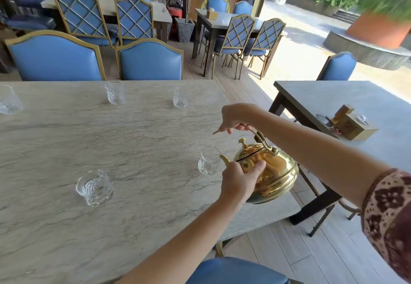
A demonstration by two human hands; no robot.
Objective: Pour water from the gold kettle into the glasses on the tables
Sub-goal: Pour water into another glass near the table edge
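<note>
Far-left glass (9, 100): upright at the marble table (111, 146) edge, partly cut off.
Near-left glass (95, 187): upright, well apart from the kettle.
Left hand (239, 180): fingers spread flat against the kettle's side, steadying, not gripping.
Right hand (233, 118): closed round the arched handle, index finger extended.
Gold kettle (266, 170): lifted over the table's right corner; spout points left, tip at the rim of the nearest glass (209, 161).
</note>
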